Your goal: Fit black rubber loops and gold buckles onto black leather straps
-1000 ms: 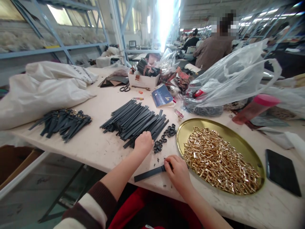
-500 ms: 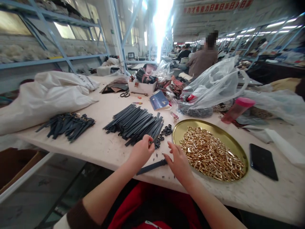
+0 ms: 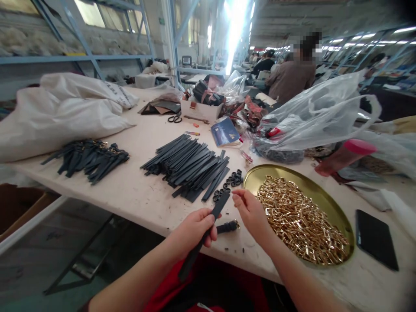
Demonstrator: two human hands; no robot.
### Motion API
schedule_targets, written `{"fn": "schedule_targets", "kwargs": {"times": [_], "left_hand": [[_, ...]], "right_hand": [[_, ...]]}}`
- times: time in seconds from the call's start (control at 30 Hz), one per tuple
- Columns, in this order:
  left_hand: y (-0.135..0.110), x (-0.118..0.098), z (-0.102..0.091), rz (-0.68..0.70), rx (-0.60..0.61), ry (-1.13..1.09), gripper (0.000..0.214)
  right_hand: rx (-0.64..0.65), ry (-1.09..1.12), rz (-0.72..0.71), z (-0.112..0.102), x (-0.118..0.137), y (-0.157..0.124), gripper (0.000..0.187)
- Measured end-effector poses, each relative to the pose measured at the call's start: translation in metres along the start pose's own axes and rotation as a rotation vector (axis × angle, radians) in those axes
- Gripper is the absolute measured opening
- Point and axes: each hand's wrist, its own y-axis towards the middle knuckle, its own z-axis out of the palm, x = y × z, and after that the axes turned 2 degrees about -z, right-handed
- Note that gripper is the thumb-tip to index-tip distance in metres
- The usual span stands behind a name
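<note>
My left hand (image 3: 199, 229) is closed round a flat dark strap (image 3: 222, 205), thumb on top, its upper end pointing forward and its lower end hanging past the table edge. Just right of the strap's tip is my right hand (image 3: 251, 216), fingers loosely bent and apart, with nothing visible in it. Behind my left hand lies a strap with a gold buckle (image 3: 229, 226). Small dark loops (image 3: 231, 181) sit beyond the strap tip, beside a pile of loose straps (image 3: 190, 164). A gold tray (image 3: 251, 172) of gold buckles (image 3: 302, 216) stands to the right.
Several buckled straps (image 3: 94, 160) lie at left before a white sack (image 3: 71, 112). Farther back are scissors (image 3: 174, 118), a blue booklet (image 3: 225, 132), a white box (image 3: 199, 110) and a plastic bag (image 3: 312, 108). A phone (image 3: 376, 238) and a pink-lidded container (image 3: 344, 157) are at right.
My left hand has drawn back towards me and now holds a strap along its length. My right hand has shifted slightly right, off the buckled strap. The view has turned a little.
</note>
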Motion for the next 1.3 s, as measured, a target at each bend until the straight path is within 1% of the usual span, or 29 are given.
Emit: {"fn": "schedule_targets", "kwargs": {"times": [0.03,0.07,0.13,0.17,0.23,0.3,0.37,0.43,0.47,0.5,0.57,0.6,0.63,0.67,0.73,0.8,0.87,0.93,1.0,1.03,1.1,1.2,1.3], "left_hand": [[0.004,0.003,-0.001,-0.051,-0.001,-0.101,0.022],[0.007,0.005,-0.002,-0.088,0.005,-0.181,0.021],[0.013,0.007,-0.005,-0.130,0.006,-0.268,0.021],[0.015,0.008,-0.007,-0.148,0.003,-0.287,0.021],[0.019,0.009,-0.009,-0.180,0.000,-0.310,0.020],[0.022,0.010,-0.009,-0.210,-0.006,-0.319,0.019],[0.025,0.011,-0.009,-0.228,-0.016,-0.313,0.019],[0.028,0.012,-0.007,-0.218,-0.030,-0.288,0.022],[0.030,0.013,-0.006,-0.197,-0.034,-0.261,0.022],[0.031,0.014,-0.005,-0.161,-0.038,-0.222,0.020],[0.033,0.017,-0.003,-0.062,-0.058,-0.116,0.010],[0.034,0.018,-0.002,-0.012,-0.078,-0.059,0.010],[0.035,0.019,0.000,0.029,-0.107,-0.004,0.016],[0.035,0.020,0.002,0.061,-0.138,0.048,0.022],[0.033,0.021,0.006,0.098,-0.192,0.167,0.027],[0.029,0.020,0.009,0.130,-0.231,0.328,0.028],[0.023,0.017,0.011,0.165,-0.251,0.510,0.027],[0.017,0.014,0.012,0.184,-0.254,0.658,0.025],[0.011,0.012,0.012,0.187,-0.244,0.750,0.024],[0.009,0.011,0.012,0.186,-0.235,0.772,0.024],[0.005,0.011,0.014,0.181,-0.199,0.782,0.025],[0.000,0.011,0.020,0.167,-0.159,0.729,0.028],[-0.003,0.012,0.026,0.128,-0.199,0.647,0.037]], "right_hand": [[0.029,-0.185,-0.034,0.001,-0.010,0.012,0.019],[0.094,-0.355,-0.055,0.003,-0.020,0.023,0.017],[0.209,-0.601,-0.080,0.010,-0.034,0.039,0.014],[0.249,-0.666,-0.082,0.014,-0.039,0.045,0.013],[0.281,-0.715,-0.082,0.022,-0.044,0.052,0.013],[0.292,-0.736,-0.092,0.026,-0.045,0.054,0.016],[0.277,-0.731,-0.106,0.025,-0.043,0.054,0.019],[0.223,-0.608,-0.077,0.020,-0.039,0.051,0.017],[0.193,-0.472,-0.027,0.017,-0.035,0.049,0.015],[0.171,-0.280,0.045,0.013,-0.031,0.045,0.013],[0.159,0.213,0.224,0.008,-0.021,0.035,0.012],[0.164,0.464,0.311,0.005,-0.017,0.029,0.016],[0.167,0.682,0.385,0.004,-0.012,0.022,0.022],[0.166,0.852,0.443,0.003,-0.008,0.015,0.027],[0.154,1.047,0.514,0.003,-0.003,0.003,0.031],[0.135,1.113,0.525,0.005,0.000,-0.007,0.028],[0.115,1.080,0.490,0.006,0.000,-0.015,0.026],[0.105,0.923,0.415,0.007,-0.002,-0.023,0.025],[0.105,0.727,0.325,0.005,-0.003,-0.030,0.024],[0.109,0.661,0.291,0.004,-0.003,-0.033,0.024],[0.110,0.623,0.269,0.000,-0.002,-0.038,0.024],[0.074,0.695,0.325,-0.001,0.003,-0.044,0.030],[0.058,0.794,0.410,0.008,0.012,-0.052,0.044]]}}
